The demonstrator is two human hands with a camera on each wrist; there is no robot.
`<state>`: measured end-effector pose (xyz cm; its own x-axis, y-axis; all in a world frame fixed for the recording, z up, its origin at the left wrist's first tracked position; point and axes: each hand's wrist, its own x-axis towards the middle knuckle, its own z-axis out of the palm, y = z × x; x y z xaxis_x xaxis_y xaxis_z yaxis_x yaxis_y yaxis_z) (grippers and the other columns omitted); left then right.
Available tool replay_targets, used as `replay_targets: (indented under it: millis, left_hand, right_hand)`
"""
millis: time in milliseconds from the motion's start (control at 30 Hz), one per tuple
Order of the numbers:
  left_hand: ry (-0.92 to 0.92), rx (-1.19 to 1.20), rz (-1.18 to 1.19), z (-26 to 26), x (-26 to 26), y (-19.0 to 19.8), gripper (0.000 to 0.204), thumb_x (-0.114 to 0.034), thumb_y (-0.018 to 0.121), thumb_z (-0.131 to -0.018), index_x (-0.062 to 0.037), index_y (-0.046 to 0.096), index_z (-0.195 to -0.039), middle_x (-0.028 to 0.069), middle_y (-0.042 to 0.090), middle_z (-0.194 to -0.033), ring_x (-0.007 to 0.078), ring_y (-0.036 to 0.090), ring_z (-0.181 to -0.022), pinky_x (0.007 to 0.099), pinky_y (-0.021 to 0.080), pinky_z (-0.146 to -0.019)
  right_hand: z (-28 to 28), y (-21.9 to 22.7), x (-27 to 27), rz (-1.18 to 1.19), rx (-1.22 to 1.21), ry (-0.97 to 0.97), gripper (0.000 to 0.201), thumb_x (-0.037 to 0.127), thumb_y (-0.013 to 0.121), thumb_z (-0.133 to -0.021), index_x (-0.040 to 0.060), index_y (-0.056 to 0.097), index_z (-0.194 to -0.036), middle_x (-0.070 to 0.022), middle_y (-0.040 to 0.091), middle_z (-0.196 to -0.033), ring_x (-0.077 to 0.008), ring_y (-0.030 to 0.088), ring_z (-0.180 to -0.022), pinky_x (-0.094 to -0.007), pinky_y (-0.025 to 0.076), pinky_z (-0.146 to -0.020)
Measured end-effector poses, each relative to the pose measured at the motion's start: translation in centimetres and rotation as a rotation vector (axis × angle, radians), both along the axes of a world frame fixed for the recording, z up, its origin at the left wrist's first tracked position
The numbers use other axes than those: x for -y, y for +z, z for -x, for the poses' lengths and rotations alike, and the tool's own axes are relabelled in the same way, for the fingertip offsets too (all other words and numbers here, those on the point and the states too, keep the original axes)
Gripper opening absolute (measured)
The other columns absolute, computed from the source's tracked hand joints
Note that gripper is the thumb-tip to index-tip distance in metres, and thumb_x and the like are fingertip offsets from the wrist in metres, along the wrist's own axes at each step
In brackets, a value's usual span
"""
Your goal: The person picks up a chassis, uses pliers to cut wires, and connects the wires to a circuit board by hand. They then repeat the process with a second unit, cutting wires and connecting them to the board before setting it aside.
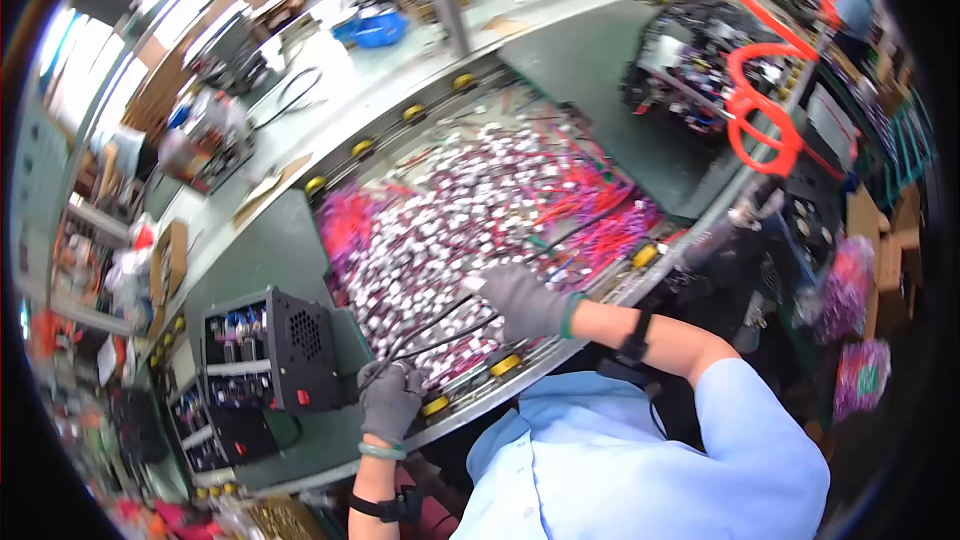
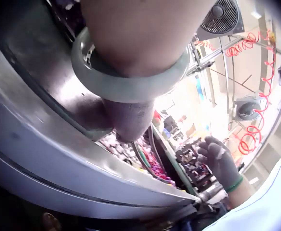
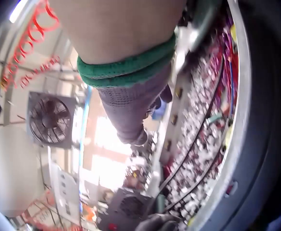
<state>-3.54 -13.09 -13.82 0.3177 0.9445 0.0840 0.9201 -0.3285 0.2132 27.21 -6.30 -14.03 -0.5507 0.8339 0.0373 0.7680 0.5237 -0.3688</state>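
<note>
My left hand (image 1: 390, 398), in a grey glove, grips black cable (image 1: 430, 324) at the near left corner of a tray of loose connectors. From that hand two black strands run rightward over the white connectors (image 1: 430, 230). Above them my gloved right hand (image 1: 520, 302) hovers, its fingers loosely bent. In the left wrist view the right hand (image 2: 221, 163) shows a pale patch near its fingertips and no cable in it. The right wrist view has the strands (image 3: 198, 132) passing apart from the right hand (image 3: 126, 110).
Black metal housings (image 1: 300, 345) with electronics inside stand left of the tray. Pink and red wires (image 1: 590, 190) fill its right side. Beyond lies a heap of dark parts (image 1: 690, 65), with a coiled orange hose (image 1: 765, 130) hanging beside it. Yellow rollers (image 1: 507, 365) line the edges.
</note>
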Motion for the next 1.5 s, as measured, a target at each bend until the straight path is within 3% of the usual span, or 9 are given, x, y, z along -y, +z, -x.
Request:
replay_targets:
  millis: [333,500,767,1000,1267,1333,1400,1467,1500]
  left_hand:
    - [0.243,0.021,-0.416,7.9,4.3,6.5,0.038,-0.029,0.084,-0.076,-0.0073,0.074,-0.105,0.0160,0.072,-0.100,0.0340,0.070,-0.093,0.0442,0.055,-0.085]
    - [0.121,0.002,0.263,7.3,0.2,2.9,0.022,-0.031,0.062,-0.096,-0.0124,0.067,-0.108,0.0161,0.068,-0.088,0.0376,0.068,-0.086,0.0507,0.053,-0.075]
    - [0.943,0.259,-0.815,33.1,-2.2,17.2,0.025,-0.023,0.052,-0.103,-0.0011,0.063,-0.100,0.0246,0.066,-0.095,0.0439,0.064,-0.092,0.0516,0.049,-0.082]
    - [1.592,0.557,-0.485,43.3,4.0,15.7,0.096,-0.047,0.076,-0.082,-0.0007,0.031,-0.153,0.0307,0.052,-0.143,0.0468,0.056,-0.126,0.0481,0.046,-0.107]
    - [1.524,0.135,-0.149,39.2,7.7,15.2,0.078,-0.042,0.071,-0.087,-0.0042,0.042,-0.149,0.0289,0.054,-0.141,0.0431,0.054,-0.131,0.0480,0.045,-0.109]
    - [1.296,-0.117,-0.440,48.6,10.5,7.9,0.065,-0.023,0.064,-0.082,-0.0047,0.051,-0.143,0.0259,0.063,-0.130,0.0423,0.062,-0.119,0.0495,0.048,-0.103]
    - [1.275,-0.075,-0.306,51.7,12.0,6.8,0.056,-0.021,0.061,-0.083,-0.0031,0.059,-0.136,0.0250,0.066,-0.126,0.0412,0.063,-0.119,0.0487,0.050,-0.102]
    - [1.556,-0.503,0.174,38.9,8.1,16.0,0.060,-0.043,0.060,-0.094,-0.0075,0.056,-0.142,0.0245,0.063,-0.132,0.0379,0.060,-0.126,0.0459,0.049,-0.105]
    - [1.469,-0.862,-0.386,46.8,7.6,8.9,0.059,-0.049,0.057,-0.096,-0.0095,0.058,-0.140,0.0216,0.063,-0.134,0.0375,0.054,-0.132,0.0446,0.045,-0.109]
  right_hand:
    - [15.2,-2.7,-2.3,0.088,-0.115,0.379,0.013,0.020,0.064,-0.084,0.0111,0.070,-0.091,-0.0150,0.071,-0.088,-0.0369,0.070,-0.088,-0.0527,0.052,-0.076]
    - [13.7,3.1,-2.5,0.107,-0.086,0.443,0.020,0.016,0.068,-0.083,0.0154,0.074,-0.103,-0.0130,0.073,-0.085,-0.0348,0.071,-0.082,-0.0477,0.055,-0.077]
    - [-13.5,3.1,-11.9,-0.417,-0.187,-0.299,0.059,-0.003,0.077,-0.068,0.0010,0.063,-0.125,-0.0194,0.066,-0.121,-0.0378,0.062,-0.115,-0.0427,0.049,-0.103]
    - [-31.5,-9.5,-10.4,-0.194,0.662,-0.985,0.079,0.023,0.076,-0.082,0.0028,0.037,-0.149,-0.0174,0.051,-0.144,-0.0356,0.052,-0.131,-0.0366,0.048,-0.104]
    - [-34.4,-16.6,-15.4,-0.595,0.297,-1.219,0.043,0.032,0.075,-0.081,0.0102,0.056,-0.113,-0.0106,0.058,-0.102,-0.0288,0.064,-0.096,-0.0413,0.054,-0.074]
    - [-30.9,-15.4,-14.1,-0.616,1.006,-1.088,0.033,0.035,0.069,-0.085,0.0122,0.059,-0.107,-0.0117,0.061,-0.098,-0.0298,0.065,-0.085,-0.0460,0.051,-0.069]
    - [-25.7,-11.9,-11.3,-0.706,0.312,-1.024,0.009,0.023,0.055,-0.092,0.0151,0.060,-0.093,-0.0126,0.060,-0.084,-0.0287,0.064,-0.077,-0.0459,0.048,-0.063]
    - [-19.6,-8.2,-9.2,-0.651,0.974,-1.032,0.011,0.012,0.054,-0.087,0.0149,0.064,-0.091,-0.0113,0.061,-0.084,-0.0277,0.063,-0.077,-0.0442,0.048,-0.061]
    - [-17.8,-7.5,-9.3,-0.517,0.857,-1.058,0.016,0.013,0.054,-0.085,0.0137,0.066,-0.095,-0.0104,0.061,-0.088,-0.0268,0.062,-0.082,-0.0437,0.048,-0.064]
